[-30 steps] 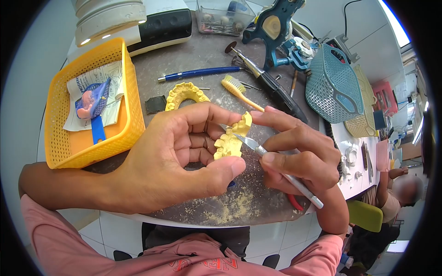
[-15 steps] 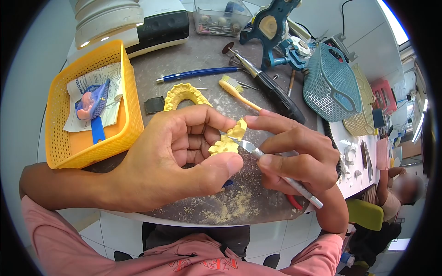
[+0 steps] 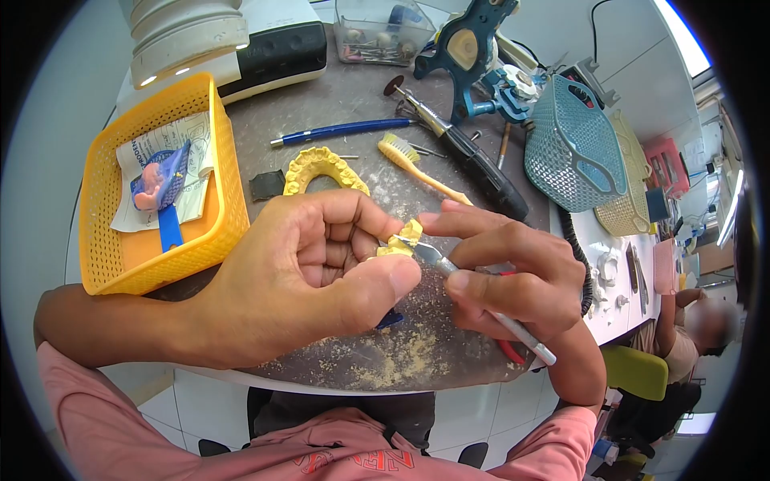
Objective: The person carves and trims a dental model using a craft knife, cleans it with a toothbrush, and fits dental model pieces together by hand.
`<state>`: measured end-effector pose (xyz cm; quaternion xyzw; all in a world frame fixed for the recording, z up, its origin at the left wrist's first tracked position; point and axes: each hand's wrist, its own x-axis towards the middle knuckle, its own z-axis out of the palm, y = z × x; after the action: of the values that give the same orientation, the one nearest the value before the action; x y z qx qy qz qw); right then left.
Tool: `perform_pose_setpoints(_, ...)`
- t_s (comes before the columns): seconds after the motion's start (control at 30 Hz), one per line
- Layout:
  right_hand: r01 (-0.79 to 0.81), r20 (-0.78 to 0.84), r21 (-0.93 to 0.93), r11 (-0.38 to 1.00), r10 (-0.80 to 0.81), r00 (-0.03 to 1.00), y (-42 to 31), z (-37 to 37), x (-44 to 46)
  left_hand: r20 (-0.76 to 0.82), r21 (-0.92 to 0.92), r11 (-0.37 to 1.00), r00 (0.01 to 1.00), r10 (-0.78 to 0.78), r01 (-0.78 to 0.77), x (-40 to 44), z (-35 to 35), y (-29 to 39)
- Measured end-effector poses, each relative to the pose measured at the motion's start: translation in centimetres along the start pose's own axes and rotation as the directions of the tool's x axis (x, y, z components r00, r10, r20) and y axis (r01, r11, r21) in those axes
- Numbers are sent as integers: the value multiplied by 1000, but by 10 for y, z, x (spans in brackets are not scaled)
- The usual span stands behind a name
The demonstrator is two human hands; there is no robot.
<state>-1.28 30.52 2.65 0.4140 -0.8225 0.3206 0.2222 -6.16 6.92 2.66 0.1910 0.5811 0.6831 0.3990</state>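
Between its thumb and fingers my left hand (image 3: 309, 268) grips a small yellow plaster dental piece (image 3: 411, 232), partly hidden by the thumb. My right hand (image 3: 517, 272) holds a silver-handled knife (image 3: 517, 330) like a pen, its blade against the piece. The right index fingertip is at the piece's upper end. Behind my left hand stands a yellow horseshoe-shaped dental model (image 3: 321, 163), with a dark square block (image 3: 266, 185) beside it. Yellow shavings (image 3: 393, 357) are scattered on the table below both hands.
A yellow basket (image 3: 228, 168) holds papers and a blue tray. Further back are a blue pen (image 3: 341, 131), a brush (image 3: 401, 152), a rotary handpiece (image 3: 473, 156), a teal articulator (image 3: 461, 60) and a blue basket (image 3: 569, 152). Another person (image 3: 682, 337) sits at far right.
The yellow piece has moved slightly down and left and is tilted, so less of it shows above my left thumb. My right hand and the knife have shifted slightly with it.
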Motion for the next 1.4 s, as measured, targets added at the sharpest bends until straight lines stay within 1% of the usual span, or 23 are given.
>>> perform_pose_setpoints(0.1,14,-12,-6,1000,-15,1000,3,1,-2,6,12,1000,1000,-24,24,-1,0,1)
perform_pose_setpoints(0.17,-61,-131,-10,998,60,990,7,-3,-6,12,16,997,998,-69,69,-1,-1,2)
perform_pose_setpoints(0.23,-115,-204,8,993,115,972,10,-10,-11,-8,9,999,999,-36,36,-1,2,0)
perform_pose_setpoints(0.3,-388,-356,124,913,406,842,3,-15,-6,-32,1,1000,1000,-2,2,-1,2,-4)
perform_pose_setpoints(0.37,-447,-293,52,893,442,848,3,-27,-2,-29,-35,995,996,89,-90,1,1,-9)
perform_pose_setpoints(0.43,-303,-29,-457,836,326,945,8,-38,0,-36,-65,989,991,133,-135,3,1,-14)
perform_pose_setpoints(0.47,-335,8,-511,792,394,919,3,-36,1,-44,-100,980,985,167,-171,4,1,-15)
perform_pose_setpoints(0.5,-324,9,-511,796,382,924,-1,-33,3,-52,-95,979,983,177,-181,4,1,-16)
perform_pose_setpoints(0.57,-292,100,-612,735,438,894,-5,-27,6,-58,-94,975,979,197,-202,4,1,-14)
perform_pose_setpoints(0.6,-323,103,-622,713,484,869,-8,-24,6,-67,-92,974,977,203,-209,4,0,-14)
perform_pose_setpoints(0.7,-287,120,-645,708,465,877,-6,-22,5,-69,-110,974,979,192,-199,4,0,-15)
perform_pose_setpoints(0.73,-284,123,-645,710,463,878,-6,-22,5,-67,-94,975,978,198,-203,3,0,-14)
perform_pose_setpoints(0.8,-376,5,-586,718,467,884,-6,-22,4,-67,-80,975,977,203,-208,3,-1,-13)
perform_pose_setpoints(0.83,-373,9,-585,720,466,885,-7,-22,6,-58,-57,977,978,201,-204,2,-1,-13)
perform_pose_setpoints(0.9,-506,-160,-402,764,485,860,-12,-23,14,-52,-39,980,979,195,-198,1,-2,-14)
perform_pose_setpoints(0.93,-579,-191,-282,765,546,815,-13,-24,15,-60,-8,976,974,217,-218,2,-1,-15)
perform_pose_setpoints(1.03,-593,-207,-200,780,558,804,-11,-29,11,-74,26,973,970,232,-231,1,-1,-15)
perform_pose_setpoints(1.1,-559,-180,-213,801,530,829,-11,-32,11,-82,32,974,970,227,-225,2,-1,-16)
perform_pose_setpoints(1.17,-396,-25,-241,886,402,915,-13,-36,11,-84,46,968,964,251,-247,4,-1,-17)
perform_pose_setpoints(1.2,-374,-2,-236,897,385,923,-16,-33,14,-85,45,968,964,251,-248,3,-2,-17)
perform_pose_setpoints(1.27,-368,24,-234,900,384,923,-15,-24,13,-84,-13,984,981,177,-179,0,-1,-13)
perform_pose_setpoints(1.33,-356,112,-272,894,397,911,-12,-26,13,-113,10,979,972,205,-205,1,0,-16)
perform_pose_setpoints(1.4,-438,167,-290,851,495,853,-9,-44,14,-141,34,972,962,235,-232,1,0,-19)
